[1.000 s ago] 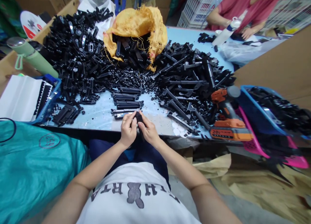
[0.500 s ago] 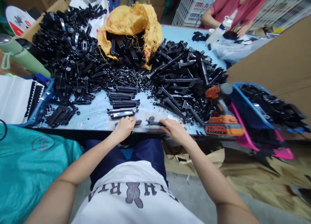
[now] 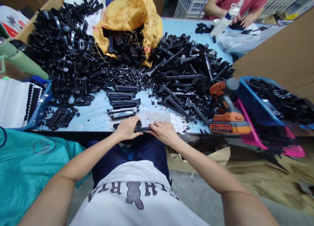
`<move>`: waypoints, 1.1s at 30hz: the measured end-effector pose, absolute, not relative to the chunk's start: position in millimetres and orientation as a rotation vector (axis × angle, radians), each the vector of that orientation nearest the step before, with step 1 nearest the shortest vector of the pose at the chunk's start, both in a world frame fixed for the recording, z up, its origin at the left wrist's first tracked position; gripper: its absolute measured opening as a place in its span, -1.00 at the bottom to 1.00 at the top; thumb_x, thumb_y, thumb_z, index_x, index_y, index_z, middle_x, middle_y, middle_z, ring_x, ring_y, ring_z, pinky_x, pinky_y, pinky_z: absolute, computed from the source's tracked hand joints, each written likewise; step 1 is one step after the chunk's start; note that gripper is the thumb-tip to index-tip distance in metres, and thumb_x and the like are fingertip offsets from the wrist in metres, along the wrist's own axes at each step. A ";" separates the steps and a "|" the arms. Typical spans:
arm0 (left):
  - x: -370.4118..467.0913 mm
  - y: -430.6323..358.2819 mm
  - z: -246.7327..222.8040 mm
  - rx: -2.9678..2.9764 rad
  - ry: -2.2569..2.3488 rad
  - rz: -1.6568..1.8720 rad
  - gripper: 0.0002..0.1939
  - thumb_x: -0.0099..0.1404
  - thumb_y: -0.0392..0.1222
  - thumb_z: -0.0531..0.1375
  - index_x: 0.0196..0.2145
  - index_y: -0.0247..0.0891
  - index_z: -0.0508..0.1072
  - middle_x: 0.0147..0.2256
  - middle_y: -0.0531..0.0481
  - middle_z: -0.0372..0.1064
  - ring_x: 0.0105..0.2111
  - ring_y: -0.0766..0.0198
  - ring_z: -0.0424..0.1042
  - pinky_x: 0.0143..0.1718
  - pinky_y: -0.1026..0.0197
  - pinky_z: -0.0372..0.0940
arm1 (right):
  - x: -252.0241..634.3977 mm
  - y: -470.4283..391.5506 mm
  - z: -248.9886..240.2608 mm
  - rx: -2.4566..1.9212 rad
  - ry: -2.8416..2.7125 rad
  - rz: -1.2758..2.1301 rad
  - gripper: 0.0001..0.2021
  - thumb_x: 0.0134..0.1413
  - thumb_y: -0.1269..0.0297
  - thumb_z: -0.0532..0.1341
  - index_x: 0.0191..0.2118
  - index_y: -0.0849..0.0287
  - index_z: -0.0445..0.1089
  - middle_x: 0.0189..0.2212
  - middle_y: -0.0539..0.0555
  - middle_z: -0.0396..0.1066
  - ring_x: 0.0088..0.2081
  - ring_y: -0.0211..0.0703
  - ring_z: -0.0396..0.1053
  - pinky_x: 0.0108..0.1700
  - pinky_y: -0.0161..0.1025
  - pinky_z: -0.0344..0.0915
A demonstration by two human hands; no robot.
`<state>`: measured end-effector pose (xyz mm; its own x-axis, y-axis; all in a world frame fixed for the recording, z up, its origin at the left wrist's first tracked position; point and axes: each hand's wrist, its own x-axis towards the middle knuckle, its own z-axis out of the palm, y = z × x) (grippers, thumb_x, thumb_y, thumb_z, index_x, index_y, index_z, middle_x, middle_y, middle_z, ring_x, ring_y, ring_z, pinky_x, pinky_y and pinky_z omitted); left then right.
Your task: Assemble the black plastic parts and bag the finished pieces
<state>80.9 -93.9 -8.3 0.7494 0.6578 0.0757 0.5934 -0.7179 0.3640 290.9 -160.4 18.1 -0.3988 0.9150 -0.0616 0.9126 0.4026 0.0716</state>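
At the table's front edge, my left hand (image 3: 128,129) is closed around a black plastic part whose dark end sticks out to its left. My right hand (image 3: 164,132) is closed on the right end of a slim black plastic bar (image 3: 144,129), which runs into my left fingers. The fingers hide where the two pieces meet. Just beyond my left hand lies a row of several black plastic arm assemblies (image 3: 123,103), side by side. Small white discs (image 3: 178,122) are scattered to the right of my right hand.
Heaps of black parts (image 3: 66,59) cover the table behind, around an orange sack (image 3: 127,15). An orange cordless drill (image 3: 227,111) stands at right, near a blue basket (image 3: 260,106). Another basket (image 3: 36,119) is at left. Across the table sits a person in a red top (image 3: 245,3).
My right hand has moved left with its black bar, bringing it against the part in my left hand. The view has shifted slightly.
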 end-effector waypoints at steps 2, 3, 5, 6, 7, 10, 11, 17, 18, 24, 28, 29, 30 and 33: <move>77.6 -95.6 -11.9 2.613 0.952 0.382 -0.54 0.18 0.10 0.16 -0.09 -0.25 0.22 -0.18 -0.13 0.33 -0.16 0.10 0.36 -0.21 0.14 0.25 | 286.5 -161.2 26.3 1.651 2.576 0.136 -0.63 0.29 0.04 -0.13 -0.15 0.12 0.32 -0.35 0.10 0.36 -0.34 -0.18 0.27 -0.36 -0.22 -0.14; 76.4 -96.1 -13.2 2.605 0.942 0.429 -0.57 0.19 0.07 0.15 -0.10 -0.25 0.23 -0.18 -0.12 0.33 -0.16 0.11 0.37 -0.21 0.15 0.26 | 284.7 -160.8 30.4 1.631 2.590 0.168 -0.65 0.29 0.07 -0.12 -0.16 0.12 0.32 -0.35 0.10 0.35 -0.34 -0.18 0.26 -0.36 -0.21 -0.14; 74.5 -96.2 -15.0 2.586 0.934 0.500 -0.59 0.19 0.05 0.16 -0.11 -0.26 0.24 -0.19 -0.11 0.34 -0.18 0.13 0.38 -0.22 0.16 0.27 | 282.3 -158.5 37.2 1.595 2.616 0.200 -0.68 0.29 0.09 -0.09 -0.18 0.13 0.32 -0.36 0.09 0.35 -0.35 -0.18 0.25 -0.36 -0.20 -0.15; 73.6 -96.0 -15.3 2.576 0.940 0.520 -0.58 0.18 0.05 0.17 -0.12 -0.26 0.24 -0.20 -0.10 0.34 -0.18 0.14 0.38 -0.23 0.16 0.27 | 281.9 -156.9 39.2 1.587 2.624 0.205 -0.69 0.28 0.09 -0.09 -0.18 0.13 0.32 -0.37 0.09 0.35 -0.35 -0.18 0.24 -0.36 -0.20 -0.15; 72.7 -95.8 -15.3 2.567 0.950 0.527 -0.58 0.17 0.04 0.18 -0.12 -0.26 0.24 -0.20 -0.10 0.35 -0.18 0.14 0.39 -0.23 0.17 0.28 | 282.2 -155.3 39.8 1.590 2.629 0.207 -0.69 0.28 0.10 -0.08 -0.19 0.13 0.32 -0.37 0.09 0.35 -0.36 -0.18 0.24 -0.36 -0.20 -0.15; 73.0 -95.3 -11.7 2.559 0.978 0.452 -0.56 0.16 0.04 0.20 -0.10 -0.26 0.24 -0.20 -0.09 0.35 -0.17 0.13 0.38 -0.22 0.15 0.28 | 287.7 -150.5 32.8 1.623 2.633 0.182 -0.67 0.28 0.08 -0.08 -0.19 0.15 0.33 -0.36 0.10 0.36 -0.35 -0.18 0.25 -0.35 -0.21 -0.13; 75.9 -94.6 -9.2 2.568 0.965 0.410 -0.54 0.16 0.06 0.20 -0.09 -0.26 0.24 -0.19 -0.10 0.35 -0.16 0.12 0.37 -0.21 0.14 0.28 | 290.8 -149.1 27.8 1.630 2.636 0.160 -0.66 0.27 0.07 -0.07 -0.19 0.15 0.34 -0.36 0.10 0.36 -0.35 -0.18 0.26 -0.34 -0.22 -0.11; 152.6 -59.3 9.6 2.686 0.950 0.373 -0.70 0.35 -0.20 -0.04 0.01 -0.26 0.25 -0.04 -0.18 0.29 0.01 0.08 0.24 -0.05 0.03 0.19 | 310.8 -148.3 -3.2 1.762 2.644 -0.064 -0.60 0.22 -0.03 -0.03 -0.22 0.18 0.37 -0.34 0.10 0.39 -0.29 -0.17 0.30 -0.30 -0.27 0.02; 171.8 -48.2 10.9 2.667 1.006 0.326 -0.71 0.34 -0.29 -0.07 -0.03 -0.28 0.29 -0.09 -0.19 0.32 -0.03 0.08 0.27 -0.09 0.04 0.21 | 314.2 -148.6 -4.6 1.799 2.640 -0.079 -0.59 0.22 -0.04 -0.03 -0.22 0.19 0.37 -0.31 0.11 0.40 -0.27 -0.16 0.30 -0.28 -0.27 0.04; 223.5 -15.1 13.6 2.494 1.146 0.256 -0.76 0.23 -0.46 0.00 -0.28 -0.42 0.45 -0.24 -0.25 0.41 -0.16 0.10 0.39 -0.14 0.11 0.26 | 338.6 -118.1 11.4 2.231 2.401 0.076 -0.66 0.29 0.22 -0.11 -0.18 0.21 0.38 -0.29 0.15 0.41 -0.23 -0.09 0.26 -0.24 -0.23 0.10; 167.5 -36.8 21.8 2.160 1.254 0.576 -0.80 0.20 -0.30 0.15 -0.21 -0.36 0.46 -0.27 -0.15 0.45 -0.24 0.17 0.43 -0.15 0.12 0.30 | 333.0 -58.7 15.1 2.129 2.547 0.151 -0.68 0.25 0.38 -0.09 -0.02 0.21 0.33 -0.11 0.19 0.37 -0.12 -0.05 0.19 -0.19 -0.20 0.09; 146.9 -43.6 24.0 1.920 1.276 0.713 -0.79 0.17 -0.25 0.19 -0.22 -0.35 0.47 -0.31 -0.11 0.46 -0.30 0.20 0.44 -0.19 0.14 0.32 | 328.1 -43.3 13.9 2.038 2.590 0.154 -0.67 0.23 0.40 -0.07 0.01 0.21 0.31 -0.08 0.20 0.35 -0.09 -0.03 0.16 -0.17 -0.18 0.07; 125.8 -50.1 25.5 1.656 1.277 0.819 -0.77 0.13 -0.21 0.23 -0.24 -0.35 0.48 -0.35 -0.09 0.46 -0.36 0.24 0.44 -0.25 0.17 0.34 | 322.8 -29.6 12.5 1.961 2.601 0.145 -0.67 0.21 0.41 -0.05 0.01 0.21 0.32 -0.09 0.22 0.36 -0.08 0.00 0.15 -0.15 -0.15 0.06; 68.8 -67.5 23.6 0.993 1.258 0.957 -0.70 -0.03 -0.15 0.33 -0.33 -0.38 0.49 -0.47 -0.03 0.44 -0.51 0.36 0.40 -0.41 0.28 0.32 | 309.7 -7.4 10.7 1.902 2.534 0.047 -0.73 0.17 0.46 0.00 -0.15 0.27 0.42 -0.25 0.26 0.40 -0.12 0.01 0.19 -0.14 -0.10 0.06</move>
<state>68.8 -67.5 23.6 0.0739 0.9535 -0.2922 -0.0281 0.2949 0.9551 309.7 -7.4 10.7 -0.2791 0.9595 0.0393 0.9603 0.2790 0.0078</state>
